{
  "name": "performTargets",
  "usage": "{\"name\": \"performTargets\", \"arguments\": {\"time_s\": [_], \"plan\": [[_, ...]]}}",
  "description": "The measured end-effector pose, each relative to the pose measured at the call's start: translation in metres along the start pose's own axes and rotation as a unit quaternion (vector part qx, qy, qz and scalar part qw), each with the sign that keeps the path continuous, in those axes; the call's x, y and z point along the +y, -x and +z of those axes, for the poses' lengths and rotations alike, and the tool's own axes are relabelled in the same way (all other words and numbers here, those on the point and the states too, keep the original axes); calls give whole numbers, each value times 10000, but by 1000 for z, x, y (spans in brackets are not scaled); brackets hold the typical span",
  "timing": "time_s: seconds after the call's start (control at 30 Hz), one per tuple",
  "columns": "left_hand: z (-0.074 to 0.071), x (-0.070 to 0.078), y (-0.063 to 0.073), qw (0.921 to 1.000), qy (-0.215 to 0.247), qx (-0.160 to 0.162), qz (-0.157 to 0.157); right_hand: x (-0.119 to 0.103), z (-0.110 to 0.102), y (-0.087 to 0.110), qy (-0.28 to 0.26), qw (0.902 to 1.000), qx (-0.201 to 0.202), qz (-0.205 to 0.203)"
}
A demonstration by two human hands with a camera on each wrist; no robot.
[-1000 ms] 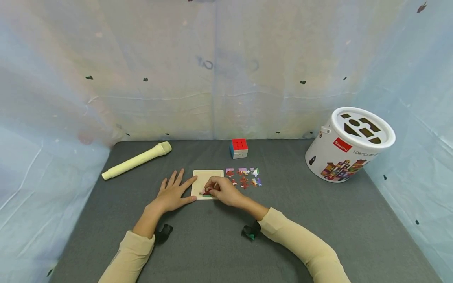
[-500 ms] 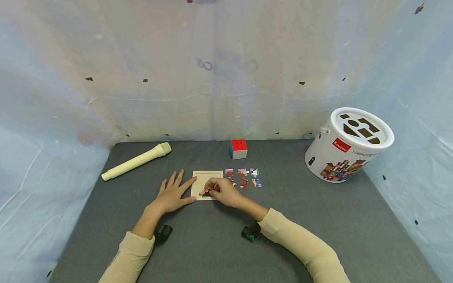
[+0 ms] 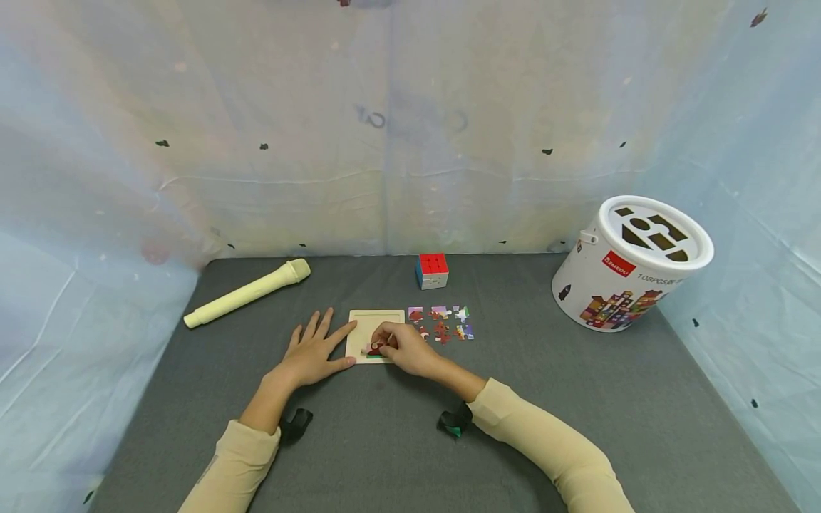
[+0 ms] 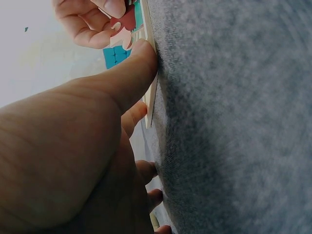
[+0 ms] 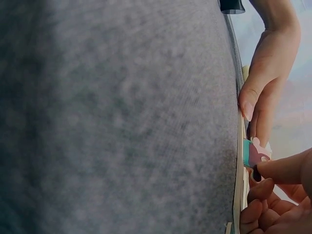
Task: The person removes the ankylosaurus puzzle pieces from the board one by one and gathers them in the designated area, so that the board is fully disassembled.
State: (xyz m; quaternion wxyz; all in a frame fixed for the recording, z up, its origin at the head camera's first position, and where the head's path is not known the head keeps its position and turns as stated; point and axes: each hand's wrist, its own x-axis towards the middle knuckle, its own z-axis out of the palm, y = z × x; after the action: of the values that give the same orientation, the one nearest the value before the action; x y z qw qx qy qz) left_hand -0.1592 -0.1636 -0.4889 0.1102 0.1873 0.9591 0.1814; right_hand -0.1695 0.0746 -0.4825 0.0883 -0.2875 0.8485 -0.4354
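In the head view, a pale wooden puzzle tray (image 3: 360,324) lies flat on the grey table. My left hand (image 3: 311,356) is spread beside it, thumb and index fingertip resting on its left edge; the left wrist view shows that thumb (image 4: 139,61) on the rim. Low in the tray, my right hand (image 3: 409,349) pinches a puzzle piece (image 5: 254,153) between thumb and fingers. The piece is dark red, pink and green, tilted up from the tray in the right wrist view and partly hidden by the fingers. Several loose puzzle pieces (image 3: 442,331) lie right of the tray.
A puzzle cube (image 3: 433,271) with a red top stands behind the loose pieces. At the back left lies a pale yellow tube (image 3: 250,293) with a flared end. A white bucket (image 3: 577,288) with shaped holes in its lid stands at the right, near the plastic sheet wall.
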Motion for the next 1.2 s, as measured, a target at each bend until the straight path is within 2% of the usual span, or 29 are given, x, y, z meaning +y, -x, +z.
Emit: {"name": "performTargets", "arguments": {"time_s": [0.43, 0.87, 1.2], "plan": [[1, 1, 0, 10000, -20, -18, 1, -1, -1, 0, -68, 10000, 22, 55], [-1, 2, 1, 10000, 21, -24, -24, 8, -2, -2, -484, 9988, 53, 36], [0, 1, -1, 9999, 84, -86, -73, 6, -6, -2, -743, 9972, 71, -4]]}}
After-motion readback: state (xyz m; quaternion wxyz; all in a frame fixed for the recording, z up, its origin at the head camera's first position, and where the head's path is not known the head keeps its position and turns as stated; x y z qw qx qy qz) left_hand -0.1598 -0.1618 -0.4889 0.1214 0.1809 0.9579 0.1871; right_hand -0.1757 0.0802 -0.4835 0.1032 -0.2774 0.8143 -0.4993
